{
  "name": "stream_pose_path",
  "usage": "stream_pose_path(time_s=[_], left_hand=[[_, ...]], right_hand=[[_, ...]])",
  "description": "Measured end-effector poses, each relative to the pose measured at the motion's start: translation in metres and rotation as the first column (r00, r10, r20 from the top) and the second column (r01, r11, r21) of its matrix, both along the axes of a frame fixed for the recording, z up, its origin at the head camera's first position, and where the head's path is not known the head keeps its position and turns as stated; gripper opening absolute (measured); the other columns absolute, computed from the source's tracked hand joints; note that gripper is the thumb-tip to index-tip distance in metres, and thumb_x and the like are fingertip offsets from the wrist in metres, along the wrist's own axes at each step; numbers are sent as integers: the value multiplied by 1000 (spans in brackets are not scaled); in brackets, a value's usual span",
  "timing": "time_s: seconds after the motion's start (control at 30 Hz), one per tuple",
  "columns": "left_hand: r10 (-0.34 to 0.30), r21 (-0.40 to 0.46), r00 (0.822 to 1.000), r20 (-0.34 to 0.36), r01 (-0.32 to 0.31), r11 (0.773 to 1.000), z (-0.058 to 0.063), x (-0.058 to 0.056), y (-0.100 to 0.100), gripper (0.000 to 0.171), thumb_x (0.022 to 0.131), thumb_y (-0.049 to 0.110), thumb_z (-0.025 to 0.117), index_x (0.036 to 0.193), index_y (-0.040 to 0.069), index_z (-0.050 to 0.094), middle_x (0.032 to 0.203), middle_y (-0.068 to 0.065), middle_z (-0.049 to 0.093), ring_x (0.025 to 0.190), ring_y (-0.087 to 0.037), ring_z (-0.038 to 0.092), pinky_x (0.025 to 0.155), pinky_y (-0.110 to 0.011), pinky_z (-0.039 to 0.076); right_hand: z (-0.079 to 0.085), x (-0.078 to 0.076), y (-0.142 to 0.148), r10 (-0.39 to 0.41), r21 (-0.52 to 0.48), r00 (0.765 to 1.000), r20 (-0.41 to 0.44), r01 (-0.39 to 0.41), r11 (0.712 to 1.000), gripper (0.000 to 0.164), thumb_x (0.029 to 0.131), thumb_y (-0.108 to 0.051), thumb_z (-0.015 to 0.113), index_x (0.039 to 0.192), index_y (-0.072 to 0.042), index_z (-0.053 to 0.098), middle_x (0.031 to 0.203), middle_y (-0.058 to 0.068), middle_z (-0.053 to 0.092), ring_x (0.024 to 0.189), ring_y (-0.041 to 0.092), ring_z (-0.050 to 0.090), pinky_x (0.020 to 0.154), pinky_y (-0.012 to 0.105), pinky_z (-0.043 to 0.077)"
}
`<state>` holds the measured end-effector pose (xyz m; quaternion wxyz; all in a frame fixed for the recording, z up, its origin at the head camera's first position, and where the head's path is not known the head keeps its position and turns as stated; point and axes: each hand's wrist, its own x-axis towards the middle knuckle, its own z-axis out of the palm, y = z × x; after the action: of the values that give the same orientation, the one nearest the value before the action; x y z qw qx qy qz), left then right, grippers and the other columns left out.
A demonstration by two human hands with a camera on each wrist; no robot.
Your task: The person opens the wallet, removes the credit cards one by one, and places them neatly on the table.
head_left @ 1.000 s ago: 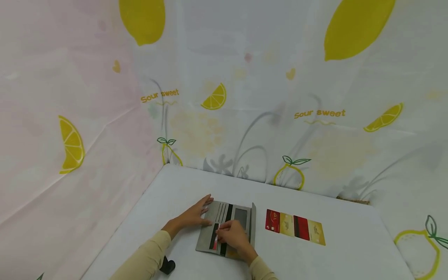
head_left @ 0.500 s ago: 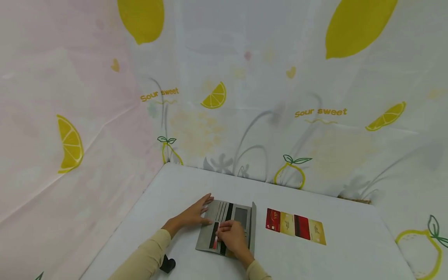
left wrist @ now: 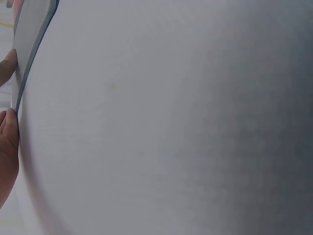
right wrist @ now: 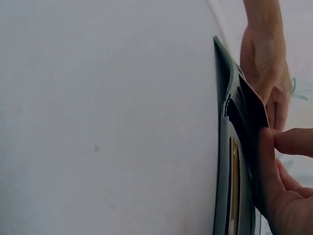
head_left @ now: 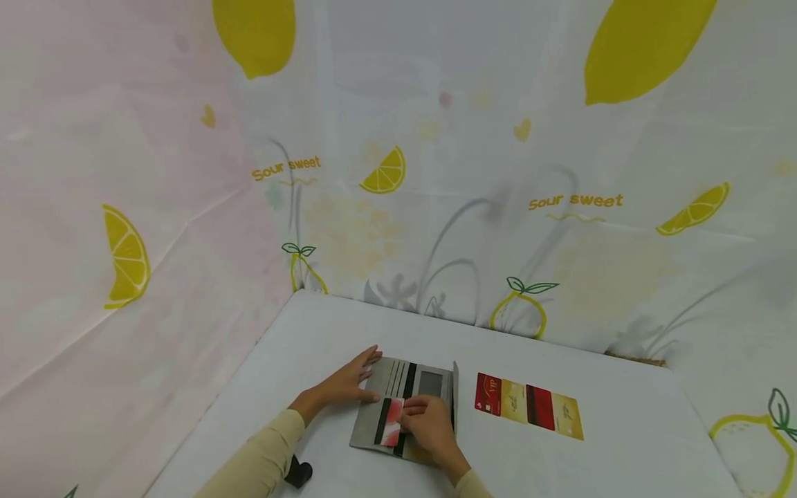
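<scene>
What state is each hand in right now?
Left hand: open, touching the unfolded rectangular grey wallet.
Right hand: pinching the rectangular red-and-white card with a black stripe.

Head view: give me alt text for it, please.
A right hand pinches a pink-patterned card over an open gray wallet, while the left hand touches the wallet's left edge. To the right, four cards, alternating red and gold, lie in a row on the white table.

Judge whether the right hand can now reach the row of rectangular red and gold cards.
Probably yes: the row of cards lies uncovered beside the rectangular grey wallet; but the right hand pinches a rectangular pink-and-white card, which would need releasing.
</scene>
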<state>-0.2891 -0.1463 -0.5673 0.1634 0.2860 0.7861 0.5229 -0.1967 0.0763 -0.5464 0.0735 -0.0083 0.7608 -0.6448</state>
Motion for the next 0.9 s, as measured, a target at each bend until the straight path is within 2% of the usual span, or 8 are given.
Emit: stream_pose_path(time_s=[0.27, 0.43, 0.6, 0.7, 0.8, 0.9], left_hand=[[16, -3, 1000, 2, -16, 1000, -2, -3, 0, 108, 77, -3, 80, 154, -2, 4, 156, -23, 21, 143, -36, 25, 113, -41, 33], [18, 9, 1000, 11, -18, 1000, -3, -1, 2, 108, 78, -4, 79, 154, -1, 4, 157, -23, 21, 143, -37, 25, 113, -42, 33], [-9, -1, 1000, -3, 9, 1000, -3, 1, 3, 108, 78, 0, 80, 153, -4, 3, 156, -25, 20, 142, -40, 25, 113, -44, 32], [4, -29, 1000, -19, -5, 1000, -2, 2, 2, 108, 78, 0, 81, 154, -3, 4, 156, -24, 21, 141, -40, 29, 112, -43, 34], [29, -33, 999, -25, -30, 999, 0, 2, 1, 107, 77, -2, 80, 154, -2, 5, 156, -22, 22, 141, -38, 30, 112, -43, 34], [28, -32, 999, -23, -29, 999, 0, 2, 1, 107, 78, -2, 80, 154, -2, 5, 157, -22, 22, 141, -38, 29, 112, -42, 33]], right_hand=[[-3, -4, 2, -15, 11, 1000, -7, 15, 1000, 20, 81, 1, 71, 98, 10, 65, 81, 11, 70, 63, 19, 69, 58, 29, 61], [-4, -3, 6, -10, 9, 1000, -15, 10, 1000, 21, 80, 1, 72, 98, 10, 65, 82, 11, 70, 65, 20, 69, 59, 30, 61], [1, 6, 22, -24, 104, 999, -40, 28, 994, 21, 82, -2, 73, 99, 9, 66, 85, 12, 70, 69, 21, 69, 60, 30, 61], [5, 10, 31, -23, 147, 998, -59, 31, 989, 22, 83, -3, 74, 100, 8, 66, 86, 11, 70, 71, 20, 69, 60, 28, 61], [10, 9, 33, -6, 130, 998, -70, 15, 991, 22, 84, -5, 74, 101, 8, 66, 87, 11, 70, 73, 21, 69, 61, 28, 61], [16, 8, 33, 3, 110, 997, -72, 5, 994, 23, 85, -6, 74, 102, 8, 67, 88, 10, 69, 75, 20, 69, 63, 28, 61]])
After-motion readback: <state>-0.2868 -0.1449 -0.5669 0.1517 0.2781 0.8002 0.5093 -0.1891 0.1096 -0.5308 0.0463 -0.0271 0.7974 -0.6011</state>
